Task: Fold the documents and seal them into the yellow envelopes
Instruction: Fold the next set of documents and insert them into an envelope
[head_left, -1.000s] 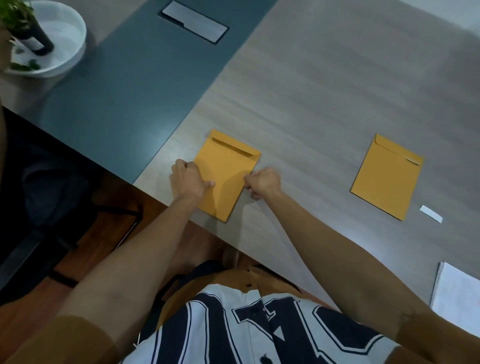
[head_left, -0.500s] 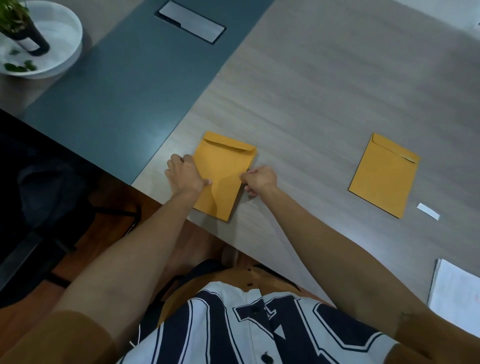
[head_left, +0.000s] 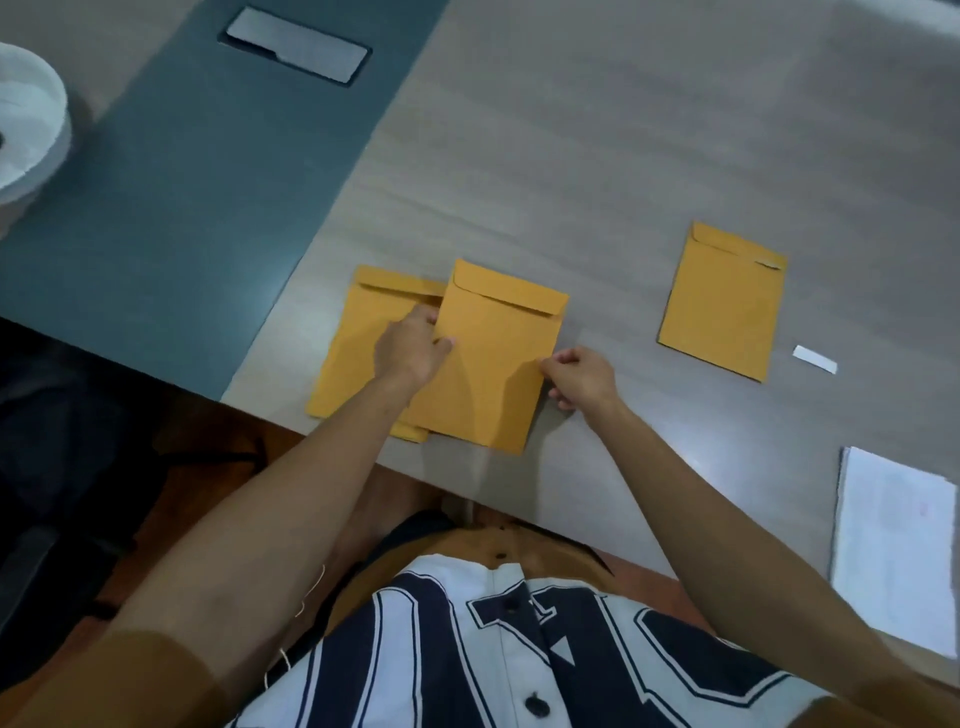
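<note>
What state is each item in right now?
top envelope: flap down, held at both side edges.
left hand: pinches its left edge.
right hand: pinches its right edge.
lower envelope: flat, partly covered.
right envelope: flat, flap down, untouched.
documents: unfolded, stacked.

Yellow envelope (head_left: 498, 364) overlapping second envelope (head_left: 358, 348) (flaps down), third envelope (head_left: 722, 306) apart; documents (head_left: 893, 545) rightmost.

A large table (head_left: 649, 130) with a pale grey wood-grain top fills most of the view in dim, cool light. A dark blue-grey strip (head_left: 197, 208) runs along its left side, with a rectangular silver hatch (head_left: 296, 45) set into it. A round white tray (head_left: 26, 119) sits far left. Below the table's edge are a reddish-brown floor (head_left: 208, 431) and a dark chair (head_left: 52, 467).
</note>
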